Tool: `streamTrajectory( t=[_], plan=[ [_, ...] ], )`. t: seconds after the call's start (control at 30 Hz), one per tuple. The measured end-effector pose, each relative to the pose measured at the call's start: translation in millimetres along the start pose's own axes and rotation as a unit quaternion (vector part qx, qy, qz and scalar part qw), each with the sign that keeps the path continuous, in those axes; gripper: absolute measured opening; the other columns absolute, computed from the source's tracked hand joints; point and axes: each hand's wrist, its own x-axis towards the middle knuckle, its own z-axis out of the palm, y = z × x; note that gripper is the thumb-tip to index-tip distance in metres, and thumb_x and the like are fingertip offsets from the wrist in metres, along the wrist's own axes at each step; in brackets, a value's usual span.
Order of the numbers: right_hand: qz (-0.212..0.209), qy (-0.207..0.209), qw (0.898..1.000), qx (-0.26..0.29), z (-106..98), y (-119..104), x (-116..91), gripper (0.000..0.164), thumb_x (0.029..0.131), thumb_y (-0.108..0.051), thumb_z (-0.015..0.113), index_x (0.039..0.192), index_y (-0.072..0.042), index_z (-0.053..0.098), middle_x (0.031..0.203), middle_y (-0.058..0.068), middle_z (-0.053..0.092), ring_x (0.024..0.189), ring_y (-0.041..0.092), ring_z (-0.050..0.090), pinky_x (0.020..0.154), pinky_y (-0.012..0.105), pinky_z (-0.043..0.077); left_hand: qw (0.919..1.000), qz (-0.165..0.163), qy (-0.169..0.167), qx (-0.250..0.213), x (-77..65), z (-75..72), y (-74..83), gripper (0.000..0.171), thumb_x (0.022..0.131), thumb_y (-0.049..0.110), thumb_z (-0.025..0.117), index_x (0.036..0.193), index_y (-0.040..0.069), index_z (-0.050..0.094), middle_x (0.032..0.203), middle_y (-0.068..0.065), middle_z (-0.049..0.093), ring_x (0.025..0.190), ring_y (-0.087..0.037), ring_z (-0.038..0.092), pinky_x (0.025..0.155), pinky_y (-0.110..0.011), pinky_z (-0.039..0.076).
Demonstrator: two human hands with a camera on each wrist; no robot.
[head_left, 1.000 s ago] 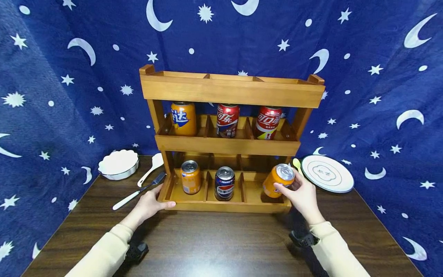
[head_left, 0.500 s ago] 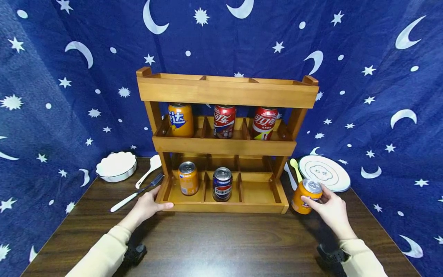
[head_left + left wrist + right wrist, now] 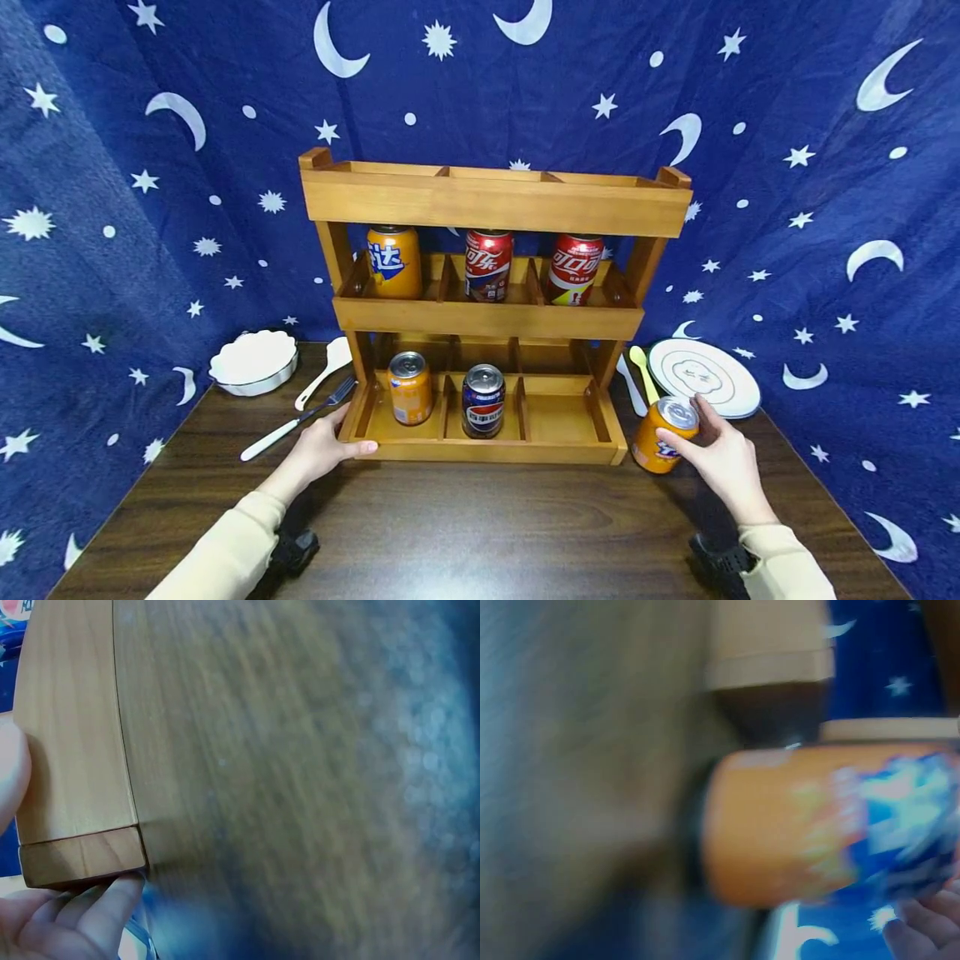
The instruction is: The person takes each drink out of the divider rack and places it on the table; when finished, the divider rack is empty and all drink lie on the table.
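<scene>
We count 1 wooden rack (image 3: 495,204) with 3 tiers, each divided into 3 compartments. We count 6 cans: 3 orange, 2 red and 1 dark blue. On the middle tier, 1 orange can (image 3: 394,262) stands in the left compartment, 1 red can (image 3: 489,265) in the centre and the other red can (image 3: 575,268) in the right. On the bottom tier, 1 orange can (image 3: 410,392) stands at left and the dark blue can (image 3: 483,404) in the centre.

The held orange can (image 3: 654,442) is outside the rack, just beside its lower right corner and slightly tilted; we cannot tell whether its base touches the table (image 3: 480,517).

The right hand (image 3: 723,467) is narrowed to the can's width, thumb on the near side, fingers behind. The left hand (image 3: 318,450) grips the rack's lower left corner, thumb along the front rail, fingers at the outer end.

Left of the rack we count 1 fluted bowl (image 3: 255,385), 1 white spoon (image 3: 327,371) and 1 fork (image 3: 292,423); right of it, 1 plate (image 3: 733,392), 1 yellow spoon (image 3: 645,372) and 1 white utensil (image 3: 632,387).
</scene>
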Motion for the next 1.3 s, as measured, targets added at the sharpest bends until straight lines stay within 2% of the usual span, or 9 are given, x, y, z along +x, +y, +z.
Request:
streamTrajectory(
  t=[0.13, 0.2, 0.23, 0.37, 0.5, 0.83, 0.97, 1.13, 1.3],
  plan=[
    [-0.005, 0.023, 0.999, 0.023, -6.2, -31.1, 3.4, 0.083, 0.062, -0.043, 0.075, 0.133, -0.015, 0.04, 0.126, 0.011, 0.05, 0.109, 0.031, 0.051, 0.089, 0.016, 0.039, 1.0, -0.006, -0.003, 0.003, 0.1, -1.6, -2.3, 0.096, 0.065, 0.049, 0.071, 0.136, 0.002, 0.028, 0.126, -0.028, 0.044, 0.114, -0.041, 0.044, 0.09, -0.051, 0.037],
    [-0.02, 0.023, 0.999, 0.038, -2.4, -45.3, 5.3, 0.083, 0.062, -0.042, 0.076, 0.133, -0.019, 0.04, 0.127, 0.008, 0.05, 0.11, 0.028, 0.051, 0.09, 0.013, 0.037, 1.0, -0.007, -0.005, -0.001, -0.2, -2.0, -2.6, 0.095, 0.065, 0.048, 0.071, 0.137, 0.002, 0.028, 0.126, -0.028, 0.044, 0.114, -0.041, 0.044, 0.09, -0.051, 0.037],
    [-0.031, 0.024, 0.998, 0.04, 1.5, -51.9, 6.2, 0.082, 0.061, -0.043, 0.076, 0.132, -0.02, 0.041, 0.127, 0.007, 0.05, 0.11, 0.028, 0.052, 0.09, 0.013, 0.038, 1.0, -0.007, -0.004, -0.003, -0.5, -2.0, -2.7, 0.095, 0.065, 0.049, 0.071, 0.137, 0.002, 0.028, 0.126, -0.027, 0.045, 0.114, -0.041, 0.044, 0.09, -0.05, 0.037],
    [-0.074, -0.019, 0.993, 0.085, 29.0, -79.8, 8.5, 0.083, 0.063, -0.044, 0.075, 0.133, -0.017, 0.04, 0.126, 0.009, 0.05, 0.113, 0.025, 0.05, 0.09, 0.035, 0.039, 1.0, -0.001, -0.002, 0.0, -2.1, -1.6, -4.0, 0.095, 0.064, 0.051, 0.07, 0.136, 0.004, 0.03, 0.124, -0.027, 0.047, 0.111, -0.041, 0.047, 0.088, -0.05, 0.038],
    [-0.108, -0.076, 0.981, 0.143, 66.3, -107.3, 8.7, 0.083, 0.063, -0.044, 0.074, 0.132, -0.011, 0.041, 0.127, 0.01, 0.05, 0.113, 0.023, 0.05, 0.09, 0.033, 0.042, 1.0, 0.004, 0.004, 0.008, -4.4, -2.3, -5.5, 0.096, 0.064, 0.051, 0.07, 0.135, 0.002, 0.031, 0.122, -0.027, 0.049, 0.11, -0.041, 0.048, 0.087, -0.05, 0.039],
    [-0.096, -0.135, 0.966, 0.199, 135.9, -157.1, 8.3, 0.086, 0.06, -0.051, 0.073, 0.132, -0.015, 0.041, 0.127, 0.008, 0.05, 0.114, 0.02, 0.05, 0.092, 0.032, 0.042, 0.9997, 0.019, 0.007, 0.014, -3.6, -1.4, 0.6, 0.094, 0.064, 0.048, 0.071, 0.135, 0.0, 0.031, 0.121, -0.027, 0.05, 0.109, -0.041, 0.048, 0.088, -0.05, 0.039],
    [-0.096, -0.138, 0.968, 0.187, 150.9, -174.5, 7.0, 0.09, 0.058, -0.053, 0.073, 0.132, -0.015, 0.041, 0.122, 0.009, 0.055, 0.11, 0.023, 0.053, 0.09, 0.035, 0.043, 0.9998, 0.017, 0.008, 0.01, -2.9, -0.9, 2.4, 0.094, 0.064, 0.048, 0.071, 0.135, 0.001, 0.031, 0.122, -0.027, 0.049, 0.11, -0.041, 0.047, 0.088, -0.05, 0.038],
    [-0.106, -0.118, 0.972, 0.173, 161.1, -186.5, 4.9, 0.09, 0.056, -0.054, 0.074, 0.13, -0.013, 0.044, 0.107, 0.007, 0.064, 0.1, 0.025, 0.059, 0.086, 0.038, 0.045, 0.9997, 0.021, 0.011, 0.007, -1.2, 1.8, 0.2, 0.094, 0.064, 0.049, 0.071, 0.135, 0.003, 0.031, 0.121, -0.026, 0.051, 0.109, -0.04, 0.049, 0.088, -0.049, 0.039],
    [-0.124, -0.086, 0.973, 0.177, 166.2, -185.6, 1.8, 0.067, 0.056, -0.052, 0.075, 0.114, -0.022, 0.058, 0.096, 0.0, 0.067, 0.089, 0.019, 0.063, 0.077, 0.034, 0.049, 0.9995, 0.023, 0.019, 0.007, -0.9, 2.7, -1.7, 0.094, 0.063, 0.05, 0.071, 0.135, 0.004, 0.032, 0.119, -0.025, 0.052, 0.108, -0.039, 0.05, 0.087, -0.048, 0.04]
  ],
)
